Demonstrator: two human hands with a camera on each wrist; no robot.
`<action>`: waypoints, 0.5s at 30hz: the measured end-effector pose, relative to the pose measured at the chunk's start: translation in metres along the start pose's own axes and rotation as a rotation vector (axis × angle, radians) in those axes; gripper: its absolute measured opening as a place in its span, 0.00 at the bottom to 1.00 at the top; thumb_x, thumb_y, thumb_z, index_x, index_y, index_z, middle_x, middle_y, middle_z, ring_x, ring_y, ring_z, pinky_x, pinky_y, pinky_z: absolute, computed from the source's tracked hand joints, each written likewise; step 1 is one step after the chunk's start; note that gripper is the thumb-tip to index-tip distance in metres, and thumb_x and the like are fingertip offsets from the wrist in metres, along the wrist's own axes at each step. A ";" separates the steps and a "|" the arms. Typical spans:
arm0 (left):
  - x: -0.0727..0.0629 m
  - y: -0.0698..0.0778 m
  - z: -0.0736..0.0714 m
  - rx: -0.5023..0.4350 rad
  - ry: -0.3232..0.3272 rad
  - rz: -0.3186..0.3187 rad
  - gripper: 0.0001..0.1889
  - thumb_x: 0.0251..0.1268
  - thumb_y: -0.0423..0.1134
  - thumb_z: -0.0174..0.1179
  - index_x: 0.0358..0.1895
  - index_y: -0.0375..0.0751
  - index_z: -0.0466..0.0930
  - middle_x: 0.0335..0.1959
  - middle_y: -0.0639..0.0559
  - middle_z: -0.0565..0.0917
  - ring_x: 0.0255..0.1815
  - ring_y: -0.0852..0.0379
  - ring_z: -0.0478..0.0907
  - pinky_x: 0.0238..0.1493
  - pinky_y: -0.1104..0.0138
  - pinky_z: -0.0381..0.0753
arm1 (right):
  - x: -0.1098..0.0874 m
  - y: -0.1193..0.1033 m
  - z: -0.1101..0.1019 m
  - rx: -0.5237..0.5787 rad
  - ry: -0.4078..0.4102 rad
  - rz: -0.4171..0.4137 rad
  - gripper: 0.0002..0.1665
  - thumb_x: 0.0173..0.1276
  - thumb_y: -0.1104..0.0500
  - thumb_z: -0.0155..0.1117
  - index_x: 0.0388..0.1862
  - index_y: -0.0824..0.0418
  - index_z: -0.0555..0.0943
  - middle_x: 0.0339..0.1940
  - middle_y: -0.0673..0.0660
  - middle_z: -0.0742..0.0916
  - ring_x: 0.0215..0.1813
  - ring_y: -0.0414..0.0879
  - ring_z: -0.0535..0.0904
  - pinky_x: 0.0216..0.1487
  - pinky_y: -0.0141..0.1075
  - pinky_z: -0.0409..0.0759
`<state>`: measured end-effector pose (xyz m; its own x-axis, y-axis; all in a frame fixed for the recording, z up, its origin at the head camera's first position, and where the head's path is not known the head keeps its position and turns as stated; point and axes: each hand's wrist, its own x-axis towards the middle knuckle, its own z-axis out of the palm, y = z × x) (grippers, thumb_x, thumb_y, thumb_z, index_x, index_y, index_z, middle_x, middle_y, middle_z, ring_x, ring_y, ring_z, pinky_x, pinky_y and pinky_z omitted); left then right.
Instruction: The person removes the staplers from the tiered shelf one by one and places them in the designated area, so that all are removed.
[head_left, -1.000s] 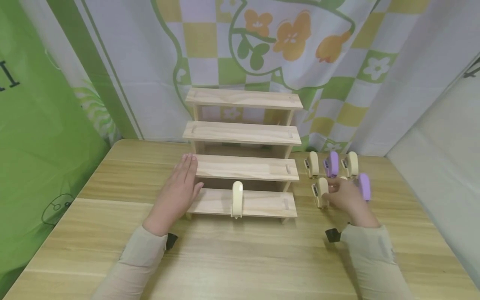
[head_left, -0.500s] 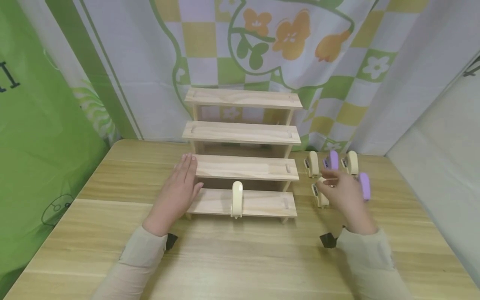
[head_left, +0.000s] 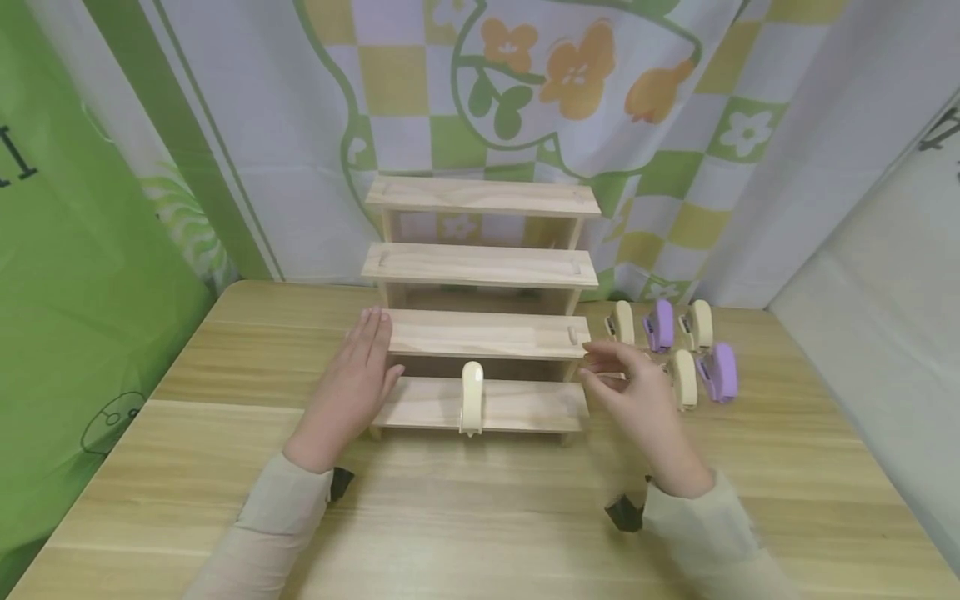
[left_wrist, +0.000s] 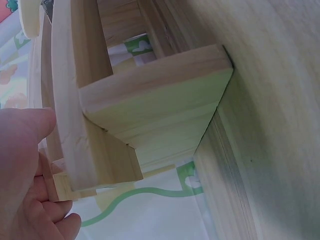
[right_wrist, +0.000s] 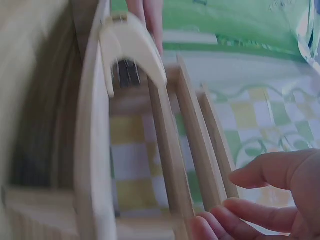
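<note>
A stepped wooden rack (head_left: 487, 333) with several tiers stands on the table. One cream stapler (head_left: 472, 398) sits upright on its lowest tier; in the right wrist view the same stapler (right_wrist: 129, 47) shows its dark front. My left hand (head_left: 347, 387) rests against the rack's left end, fingers straight along the second tier from the bottom. Close to the right ends of the two lower tiers is my right hand (head_left: 637, 396), thumb and fingers bent and apart. In the right wrist view nothing lies between the right hand's (right_wrist: 280, 195) thumb and fingers.
Right of the rack stand more staplers in two rows: a cream stapler (head_left: 621, 322), a purple stapler (head_left: 660, 325) and a cream stapler (head_left: 700, 325) behind; a cream stapler (head_left: 683, 380) and a purple stapler (head_left: 721, 372) in front. The right hand hides part of the front row. A patterned curtain (head_left: 420, 75) hangs behind.
My right hand has moved left, from the front-row staplers to the rack's right end. The left hand stays against the rack's left end. The view has shifted slightly.
</note>
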<state>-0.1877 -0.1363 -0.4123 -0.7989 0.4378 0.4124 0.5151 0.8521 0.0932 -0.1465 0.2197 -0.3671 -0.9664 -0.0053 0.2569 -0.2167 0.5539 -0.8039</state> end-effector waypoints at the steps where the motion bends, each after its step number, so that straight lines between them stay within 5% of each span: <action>1: 0.000 0.000 0.000 0.000 0.002 0.001 0.38 0.76 0.42 0.57 0.75 0.19 0.53 0.77 0.25 0.55 0.80 0.33 0.51 0.79 0.44 0.55 | -0.002 -0.001 0.004 0.016 0.001 -0.011 0.19 0.67 0.70 0.67 0.56 0.72 0.81 0.50 0.67 0.86 0.51 0.58 0.84 0.51 0.24 0.84; 8: -0.001 -0.001 0.001 0.003 0.012 0.006 0.38 0.76 0.42 0.57 0.75 0.19 0.53 0.77 0.25 0.55 0.79 0.33 0.52 0.77 0.43 0.58 | -0.016 -0.004 0.032 0.104 -0.019 -0.093 0.17 0.66 0.71 0.69 0.53 0.71 0.82 0.51 0.66 0.86 0.49 0.56 0.85 0.49 0.29 0.86; 15: 0.000 -0.001 0.002 0.008 0.021 0.011 0.37 0.76 0.42 0.57 0.75 0.19 0.53 0.77 0.25 0.55 0.79 0.33 0.52 0.77 0.42 0.59 | -0.024 -0.009 0.061 0.236 -0.092 -0.082 0.21 0.63 0.71 0.72 0.55 0.74 0.80 0.49 0.69 0.85 0.49 0.56 0.84 0.52 0.31 0.86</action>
<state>-0.1884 -0.1370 -0.4141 -0.7865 0.4414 0.4320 0.5213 0.8495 0.0811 -0.1298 0.1646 -0.3988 -0.9505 -0.1233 0.2851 -0.3104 0.3391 -0.8881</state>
